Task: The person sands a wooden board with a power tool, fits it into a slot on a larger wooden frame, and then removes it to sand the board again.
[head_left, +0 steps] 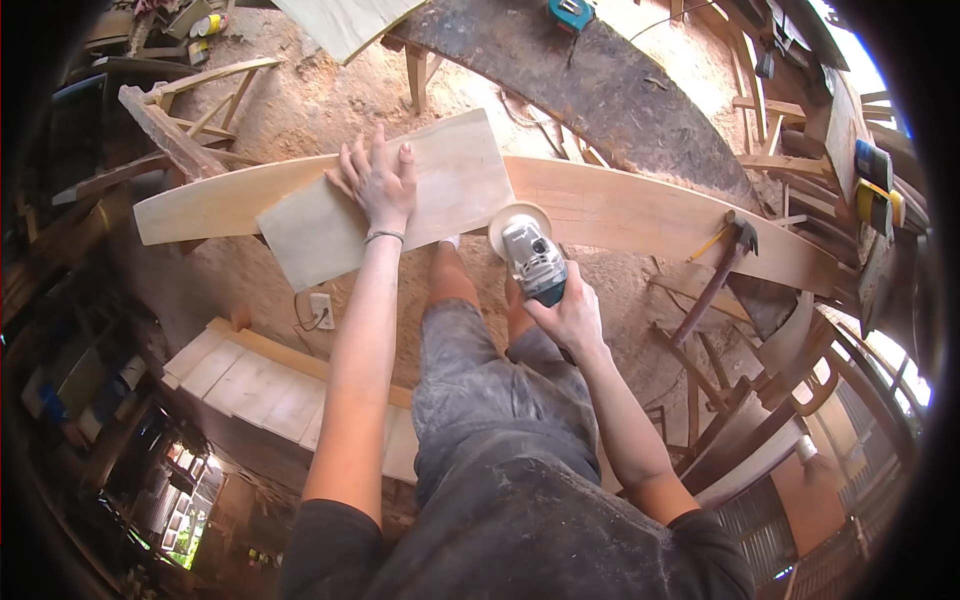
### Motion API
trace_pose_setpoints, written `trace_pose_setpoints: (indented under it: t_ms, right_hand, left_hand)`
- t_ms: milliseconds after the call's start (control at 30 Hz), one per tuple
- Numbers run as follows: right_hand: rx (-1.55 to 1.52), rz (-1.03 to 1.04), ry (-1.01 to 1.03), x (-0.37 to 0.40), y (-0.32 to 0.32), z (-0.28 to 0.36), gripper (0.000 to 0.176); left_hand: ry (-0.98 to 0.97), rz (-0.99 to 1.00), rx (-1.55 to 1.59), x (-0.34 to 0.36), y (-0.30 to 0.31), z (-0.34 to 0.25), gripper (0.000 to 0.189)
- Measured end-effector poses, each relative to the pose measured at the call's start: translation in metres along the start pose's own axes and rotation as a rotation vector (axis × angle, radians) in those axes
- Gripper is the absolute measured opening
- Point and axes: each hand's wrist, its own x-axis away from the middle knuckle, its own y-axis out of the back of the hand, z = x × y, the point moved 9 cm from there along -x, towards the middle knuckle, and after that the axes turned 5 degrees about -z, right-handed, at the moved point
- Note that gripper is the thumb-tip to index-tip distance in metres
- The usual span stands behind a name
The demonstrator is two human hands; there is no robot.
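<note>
My left hand (380, 185) lies flat with spread fingers on a pale wooden panel (450, 175), which rests at a slant across a long plank (610, 205). In my right hand (570, 310) is an angle grinder (535, 262), gripped round its body. Its round disc (508, 218) sits right at the panel's lower right corner, overlapping the plank's near edge in this view. Farther right on the plank lie a hammer (715, 275), its handle jutting over the near edge, and a yellow pencil (707, 243).
A dark tabletop (600, 95) stands beyond the plank, with a teal tool (571, 13) on it. Behind my left arm is a row of pale boards (265, 385). A power outlet (321, 310) with a cord lies on the dusty ground. Wooden frames (195, 130) crowd both sides.
</note>
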Motion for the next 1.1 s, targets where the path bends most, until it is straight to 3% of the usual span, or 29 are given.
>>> trace_pose_setpoints:
  t_ms: [267, 500, 767, 867, 1100]
  right_hand:
    - [0.071, 0.049, 0.036, 0.001, -0.016, 0.005, 0.061]
    - [0.040, 0.013, -0.022, -0.019, 0.009, 0.019, 0.059]
    - [0.108, 0.117, 0.009, 0.004, -0.013, 0.008, 0.062]
    - [0.093, 0.097, 0.022, -0.001, -0.015, 0.013, 0.061]
    - [0.000, -0.154, -0.074, -0.021, 0.049, 0.000, 0.057]
  left_hand:
    - [-0.007, -0.017, -0.004, -0.002, 0.000, -0.003, 0.060]
    - [0.001, -0.012, -0.014, -0.001, 0.004, -0.004, 0.059]
    - [-0.014, -0.015, -0.029, 0.000, 0.004, -0.003, 0.058]
    - [-0.016, -0.014, -0.032, -0.001, 0.003, -0.003, 0.058]
    - [-0.015, -0.033, -0.045, -0.001, 0.003, -0.003, 0.056]
